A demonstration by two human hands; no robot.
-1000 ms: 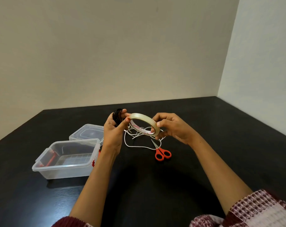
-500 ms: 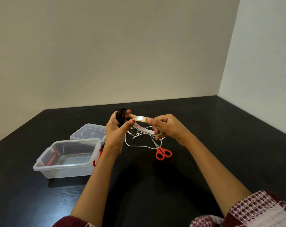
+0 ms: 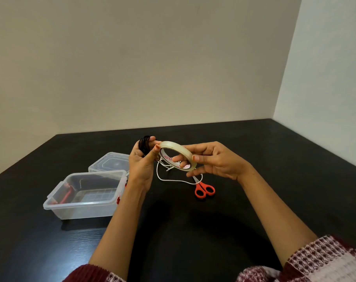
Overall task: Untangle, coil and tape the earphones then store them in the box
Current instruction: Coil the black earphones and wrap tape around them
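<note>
Standing beside the black table (image 3: 275,169), I watched the person hold both hands up above it, to the right of the clear plastic box (image 3: 81,210). The left hand (image 3: 141,165), the nearer of the two to the box, had its fingers curled round a small coil of black earphones (image 3: 144,144), which stood up out of the top of the fist, while its thumb tip pressed against the edge of a roll of clear tape (image 3: 178,155). The right hand (image 3: 215,161), farther from the box, gripped that same roll, thumb on the outer band and fingers hooked through the hole, so the ring sat tilted between the two hands. Below the roll, on the table and well to the right of the box, lay a loose tangle of white earphones (image 3: 169,179). Farther from the box again lay orange-handled scissors (image 3: 204,190), their blades reaching the white cord; whether they touched it I could not tell. The box stood open, with something red (image 3: 67,195) lying along its left inner wall, and its clear lid (image 3: 110,160) lay flat just behind it. Maroon-and-white patterned sleeves (image 3: 325,259) covered the person's arms near the elbows.
</note>
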